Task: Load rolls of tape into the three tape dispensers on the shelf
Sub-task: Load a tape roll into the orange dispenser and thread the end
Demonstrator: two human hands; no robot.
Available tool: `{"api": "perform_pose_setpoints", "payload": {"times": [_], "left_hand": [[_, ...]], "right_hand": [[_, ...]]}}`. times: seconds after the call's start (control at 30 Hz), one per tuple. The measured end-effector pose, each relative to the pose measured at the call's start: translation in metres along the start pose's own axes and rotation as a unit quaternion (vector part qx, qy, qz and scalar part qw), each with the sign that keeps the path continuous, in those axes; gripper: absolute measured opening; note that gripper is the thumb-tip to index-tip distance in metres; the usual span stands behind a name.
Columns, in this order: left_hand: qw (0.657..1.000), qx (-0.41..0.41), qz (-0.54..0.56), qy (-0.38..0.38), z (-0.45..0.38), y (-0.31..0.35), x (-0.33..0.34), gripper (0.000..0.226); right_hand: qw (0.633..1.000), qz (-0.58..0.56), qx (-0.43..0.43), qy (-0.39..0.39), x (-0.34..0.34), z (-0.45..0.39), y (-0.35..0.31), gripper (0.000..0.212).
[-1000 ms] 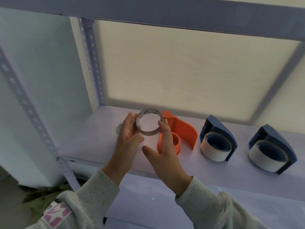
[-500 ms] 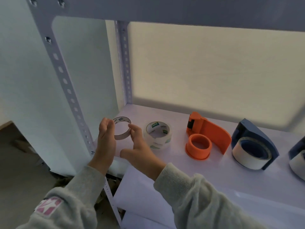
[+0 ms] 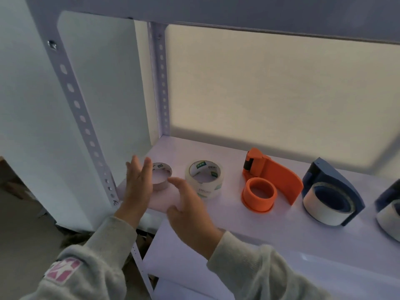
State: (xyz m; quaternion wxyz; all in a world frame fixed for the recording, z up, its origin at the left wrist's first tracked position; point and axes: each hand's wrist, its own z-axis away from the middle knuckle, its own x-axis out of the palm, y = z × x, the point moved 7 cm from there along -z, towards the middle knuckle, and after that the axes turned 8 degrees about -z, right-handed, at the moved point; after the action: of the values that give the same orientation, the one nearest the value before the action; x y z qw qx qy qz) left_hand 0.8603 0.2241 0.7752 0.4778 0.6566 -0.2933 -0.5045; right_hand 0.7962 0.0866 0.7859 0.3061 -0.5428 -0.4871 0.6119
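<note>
Nothing held now: left hand (image 3: 138,185) open with straight fingers, just at the near-left side of the empty tape core (image 3: 161,176), maybe grazing it, hard to tell. Right hand (image 3: 186,204) open too, fingers relaxed, free of any thing.

Half a second ago still pinched between both hands; now set flat on the shelf (image 3: 281,230), at its left end. Likely meaning: old core cleared away, the orange dispenser (image 3: 270,180) with bare hub waiting for a roll.

Full tape roll (image 3: 204,178) lying flat just right of the core, near the right fingertips. Two blue dispensers (image 3: 331,195) further right, already loaded. Both forearms reaching forward from below, grey sleeves.
</note>
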Motion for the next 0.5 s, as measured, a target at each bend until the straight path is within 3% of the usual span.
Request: {"api": "perform_pose_setpoints", "payload": {"times": [0.07, 0.17, 0.37, 0.43, 0.5], "left_hand": [[0.998, 0.051, -0.007, 0.037, 0.012, 0.017, 0.002, 0.064], [0.994, 0.097, 0.031, 0.029, 0.031, 0.041, 0.021, 0.054], [0.985, 0.042, 0.130, -0.103, 0.049, 0.047, 0.070, 0.060], [0.987, 0.023, 0.110, -0.111, 0.051, 0.045, 0.074, 0.059], [0.987, 0.015, 0.098, -0.124, 0.056, 0.048, 0.078, 0.057]], "right_hand": [[0.991, -0.037, -0.064, 0.108, -0.026, 0.012, -0.005, 0.051], [0.962, -0.075, -0.089, 0.249, -0.062, 0.015, -0.006, 0.058], [0.955, -0.197, 0.070, 0.208, -0.071, -0.004, 0.031, 0.084], [0.950, -0.228, 0.098, 0.191, -0.073, -0.004, 0.038, 0.076], [0.945, -0.259, 0.107, 0.168, -0.075, -0.004, 0.041, 0.055]]}}
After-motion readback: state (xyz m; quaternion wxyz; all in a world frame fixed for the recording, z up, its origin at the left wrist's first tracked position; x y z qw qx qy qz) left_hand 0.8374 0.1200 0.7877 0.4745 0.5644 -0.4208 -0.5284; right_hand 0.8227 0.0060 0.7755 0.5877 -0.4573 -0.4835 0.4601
